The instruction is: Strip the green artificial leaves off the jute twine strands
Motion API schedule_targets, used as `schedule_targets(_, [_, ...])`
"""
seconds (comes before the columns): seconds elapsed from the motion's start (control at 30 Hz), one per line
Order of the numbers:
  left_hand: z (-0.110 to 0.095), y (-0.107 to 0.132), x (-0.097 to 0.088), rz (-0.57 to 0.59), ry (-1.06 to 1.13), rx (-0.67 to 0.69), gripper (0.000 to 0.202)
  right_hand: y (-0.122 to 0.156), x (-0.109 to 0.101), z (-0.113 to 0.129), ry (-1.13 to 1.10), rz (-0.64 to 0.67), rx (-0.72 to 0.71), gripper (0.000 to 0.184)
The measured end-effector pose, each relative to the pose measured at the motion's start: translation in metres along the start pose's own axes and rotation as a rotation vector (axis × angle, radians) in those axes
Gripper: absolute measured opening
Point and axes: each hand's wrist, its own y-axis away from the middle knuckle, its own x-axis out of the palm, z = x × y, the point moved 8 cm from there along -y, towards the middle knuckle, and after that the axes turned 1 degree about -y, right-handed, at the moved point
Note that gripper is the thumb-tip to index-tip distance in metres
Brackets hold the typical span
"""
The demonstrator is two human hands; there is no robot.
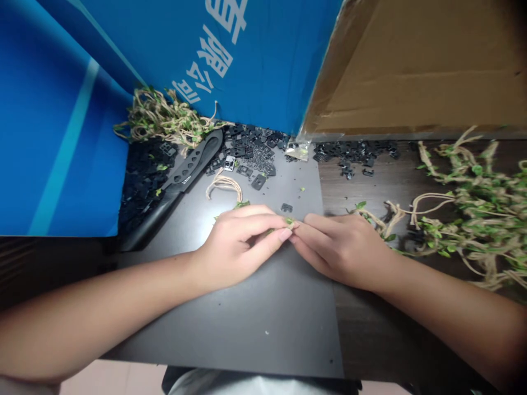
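Head view: white characters [209,49], blue panel [263,82]

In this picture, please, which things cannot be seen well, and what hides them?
Head view:
- Leafy jute twine between the fingers: mostly hidden by the left hand and right hand.
- Small black pieces: too small to tell their shapes.
- Leafy vine pile: cut off by the right edge.

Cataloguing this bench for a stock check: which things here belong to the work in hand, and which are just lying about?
In use: left hand and right hand, pinching a leafy jute twine strand; leafy twine heap.
Lying about: jute twine coil, black plastic pieces, black perforated tool, grey mat.
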Motion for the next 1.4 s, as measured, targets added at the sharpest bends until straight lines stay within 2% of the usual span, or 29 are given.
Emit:
schedule_targets(0.17, [-0.004, 0.002, 0.001, 0.003, -0.058, 0.051, 0.012, 0.002, 0.0, 0.006, 0.08, 0.008, -0.058, 0.019])
schedule_targets(0.37, [0.001, 0.006, 0.004, 0.023, -0.153, 0.048, 0.015, 0.0, -0.004, 0.004, 0.117, -0.033, -0.013, 0.017])
schedule_targets(0.5, [0.004, 0.008, 0.01, 0.098, -0.242, 0.034, 0.019, 0.002, -0.005, 0.001, 0.153, -0.035, 0.025, 0.013])
schedule_targets(0.7, [0.002, 0.007, 0.014, 0.156, -0.31, 0.034, 0.016, 0.002, -0.014, 0.003, 0.166, -0.119, 0.001, 0.011])
schedule_targets(0.97, [0.003, 0.007, 0.016, 0.204, -0.279, 0.048, 0.011, 0.001, -0.01, 0.001, 0.077, -0.119, -0.014, 0.008])
schedule_targets(1.23, [0.006, 0.007, 0.017, 0.215, -0.25, -0.001, 0.007, 0.002, -0.002, -0.001, -0.048, -0.064, -0.026, 0.016])
schedule_targets(1.4, [0.007, 0.008, 0.017, 0.221, -0.266, -0.021, 0.006, 0.001, 0.001, -0.001, -0.099, -0.041, -0.022, 0.012])
